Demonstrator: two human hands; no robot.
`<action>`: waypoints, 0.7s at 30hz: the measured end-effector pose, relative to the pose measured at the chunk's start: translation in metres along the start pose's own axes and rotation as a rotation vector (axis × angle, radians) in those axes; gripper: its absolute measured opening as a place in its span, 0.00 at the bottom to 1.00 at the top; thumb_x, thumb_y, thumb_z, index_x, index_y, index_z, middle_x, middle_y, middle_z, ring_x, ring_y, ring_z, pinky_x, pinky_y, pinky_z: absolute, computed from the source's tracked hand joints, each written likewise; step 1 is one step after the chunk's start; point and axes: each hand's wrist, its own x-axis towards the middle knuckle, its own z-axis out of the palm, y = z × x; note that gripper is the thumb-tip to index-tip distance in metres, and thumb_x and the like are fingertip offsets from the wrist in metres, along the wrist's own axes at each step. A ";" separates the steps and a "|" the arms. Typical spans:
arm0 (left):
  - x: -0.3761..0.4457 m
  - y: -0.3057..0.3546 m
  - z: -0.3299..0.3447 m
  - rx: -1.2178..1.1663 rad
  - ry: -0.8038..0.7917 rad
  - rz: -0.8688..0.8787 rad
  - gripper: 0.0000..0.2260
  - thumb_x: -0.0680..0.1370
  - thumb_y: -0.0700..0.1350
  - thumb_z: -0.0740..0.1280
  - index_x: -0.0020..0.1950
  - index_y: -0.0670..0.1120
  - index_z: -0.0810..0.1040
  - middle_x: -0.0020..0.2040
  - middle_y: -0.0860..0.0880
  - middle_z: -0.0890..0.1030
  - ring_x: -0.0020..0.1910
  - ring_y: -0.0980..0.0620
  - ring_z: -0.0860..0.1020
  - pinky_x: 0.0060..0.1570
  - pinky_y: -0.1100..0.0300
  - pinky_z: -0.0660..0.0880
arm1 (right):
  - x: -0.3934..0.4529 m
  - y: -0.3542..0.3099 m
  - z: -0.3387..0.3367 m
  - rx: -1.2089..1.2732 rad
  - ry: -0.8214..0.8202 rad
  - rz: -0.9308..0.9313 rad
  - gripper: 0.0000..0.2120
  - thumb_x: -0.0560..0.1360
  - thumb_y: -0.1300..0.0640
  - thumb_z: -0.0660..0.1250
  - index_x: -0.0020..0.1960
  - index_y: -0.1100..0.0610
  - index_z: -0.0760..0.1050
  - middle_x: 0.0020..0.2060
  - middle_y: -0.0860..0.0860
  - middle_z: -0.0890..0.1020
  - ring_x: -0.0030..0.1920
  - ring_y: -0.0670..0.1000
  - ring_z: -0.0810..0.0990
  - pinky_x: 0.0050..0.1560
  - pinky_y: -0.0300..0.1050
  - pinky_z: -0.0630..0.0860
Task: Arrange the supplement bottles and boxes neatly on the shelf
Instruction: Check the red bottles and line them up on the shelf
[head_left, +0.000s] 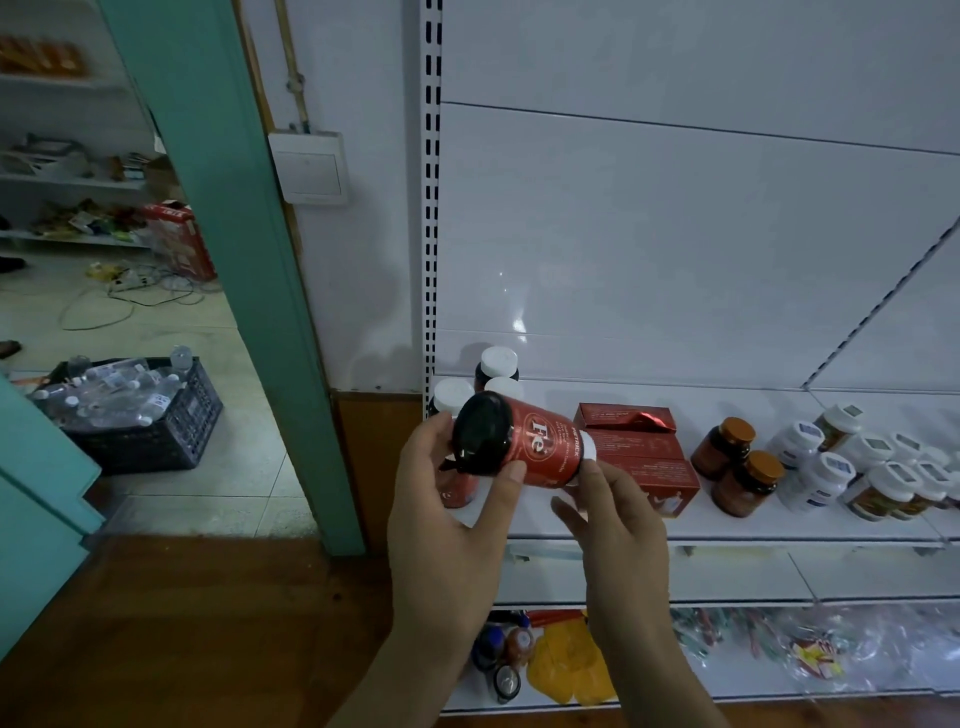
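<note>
White shelf (727, 530) runs along a white back panel; doorway at far left opens on a crate of plastic bottles (140, 410). Left hand (447, 525) grips the red Fe bottle (524, 441), fingers and thumb curled round its dark base end; bottle lies sideways just above the shelf's left end. Right hand (618, 525) pinches its white cap end. Further right on the shelf: red boxes (644, 457), amber bottles (737, 467), white-lidded bottles (852, 467).

Both hands, left hand (447, 519) and right hand (618, 525), hold a red bottle (540, 447) sideways before the shelf (727, 530).
</note>
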 end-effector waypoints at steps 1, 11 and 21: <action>0.000 -0.001 0.001 0.031 0.001 0.029 0.25 0.68 0.65 0.69 0.64 0.71 0.65 0.65 0.60 0.76 0.66 0.57 0.75 0.63 0.54 0.77 | 0.001 0.000 -0.001 0.026 -0.013 0.038 0.08 0.82 0.52 0.64 0.50 0.49 0.82 0.46 0.45 0.86 0.51 0.45 0.85 0.53 0.43 0.81; 0.002 -0.013 0.001 0.127 -0.093 0.105 0.31 0.69 0.66 0.68 0.69 0.67 0.61 0.60 0.72 0.68 0.64 0.63 0.72 0.54 0.80 0.69 | 0.017 -0.007 -0.012 0.139 -0.104 0.243 0.12 0.81 0.49 0.64 0.55 0.56 0.79 0.47 0.59 0.86 0.49 0.57 0.87 0.51 0.51 0.81; 0.012 -0.072 -0.008 0.370 -0.296 -0.032 0.33 0.72 0.68 0.63 0.73 0.53 0.67 0.66 0.58 0.72 0.65 0.58 0.72 0.62 0.62 0.72 | 0.055 -0.039 -0.013 -0.597 -0.073 -0.260 0.09 0.75 0.46 0.73 0.50 0.48 0.77 0.42 0.40 0.82 0.42 0.40 0.81 0.40 0.34 0.74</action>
